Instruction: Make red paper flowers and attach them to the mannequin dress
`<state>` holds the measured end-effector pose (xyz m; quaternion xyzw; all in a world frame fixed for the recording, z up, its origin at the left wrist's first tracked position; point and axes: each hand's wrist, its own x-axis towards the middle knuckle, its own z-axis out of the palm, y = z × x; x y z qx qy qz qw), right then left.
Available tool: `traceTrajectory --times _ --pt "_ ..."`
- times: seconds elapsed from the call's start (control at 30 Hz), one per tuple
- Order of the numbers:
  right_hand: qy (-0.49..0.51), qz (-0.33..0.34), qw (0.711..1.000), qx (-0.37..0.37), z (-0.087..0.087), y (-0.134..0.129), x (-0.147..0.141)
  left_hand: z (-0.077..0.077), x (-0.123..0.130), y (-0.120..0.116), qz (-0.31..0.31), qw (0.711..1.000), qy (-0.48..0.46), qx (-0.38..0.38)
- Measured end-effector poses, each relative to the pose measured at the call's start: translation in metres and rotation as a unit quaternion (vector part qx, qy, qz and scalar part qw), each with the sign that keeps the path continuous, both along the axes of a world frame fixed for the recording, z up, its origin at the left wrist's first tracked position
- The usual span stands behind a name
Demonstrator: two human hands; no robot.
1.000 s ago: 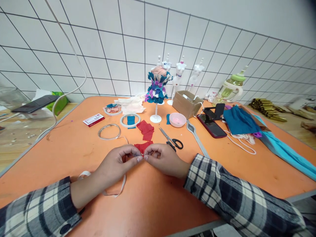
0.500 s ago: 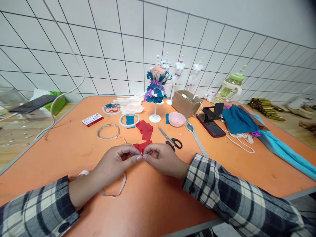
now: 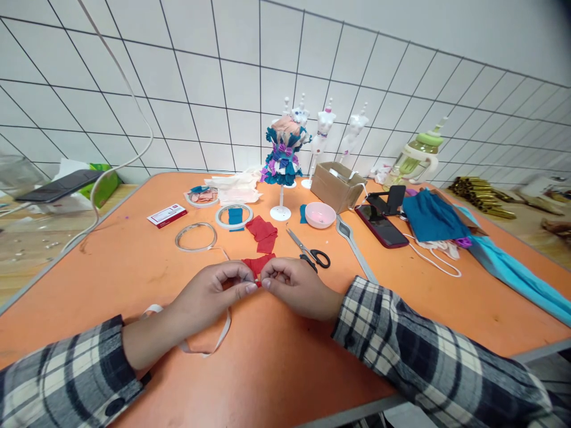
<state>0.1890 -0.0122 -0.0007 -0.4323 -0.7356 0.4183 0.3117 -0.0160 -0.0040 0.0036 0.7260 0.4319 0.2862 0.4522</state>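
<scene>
Over the orange table (image 3: 178,392), my left hand (image 3: 220,285) and my right hand (image 3: 297,288) meet, thumbs and forefingers pinched at a small piece of red crepe paper (image 3: 258,283). Just behind the fingertips shows another stretch of red paper (image 3: 259,263); whether it joins the pinched bit I cannot tell. A flat red piece (image 3: 263,233) lies farther back. Beside my right hand rest black-handled scissors (image 3: 307,246). A narrow white tape strip (image 3: 223,330) curls around under my left forearm, leading toward a tape roll (image 3: 195,236).
A mini dress form (image 3: 283,157) in ruffled teal and purple paper stands at the back, with white forms (image 3: 322,134) behind. Nearby are a pink bowl (image 3: 320,215), a cardboard box (image 3: 336,184), a phone (image 3: 381,227), a bottle (image 3: 414,157) and a red-white box (image 3: 167,216).
My fingertips have parted slightly, the right hand shifting a little rightward, and more of the small red bit shows between them. Everything else lies as before.
</scene>
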Motion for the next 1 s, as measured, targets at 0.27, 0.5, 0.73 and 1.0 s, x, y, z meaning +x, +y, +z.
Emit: traceTrajectory --times 0.27,0.5,0.73,1.0 --pt "0.071 -0.013 0.993 -0.093 0.002 -0.001 -0.004 -0.002 0.000 0.003 0.008 0.999 -0.032 -0.022" --pt "0.116 0.026 0.983 -0.140 -0.001 0.007 0.003 0.000 -0.004 0.002 -0.027 0.997 -0.044 -0.061" --pt "0.049 -0.044 0.997 -0.038 -0.008 0.007 0.001 0.000 0.001 0.002 -0.002 0.998 -0.037 -0.041" --pt "-0.005 -0.046 0.999 0.004 -0.007 0.006 0.002 -0.002 0.000 0.000 0.025 0.999 -0.020 -0.033"
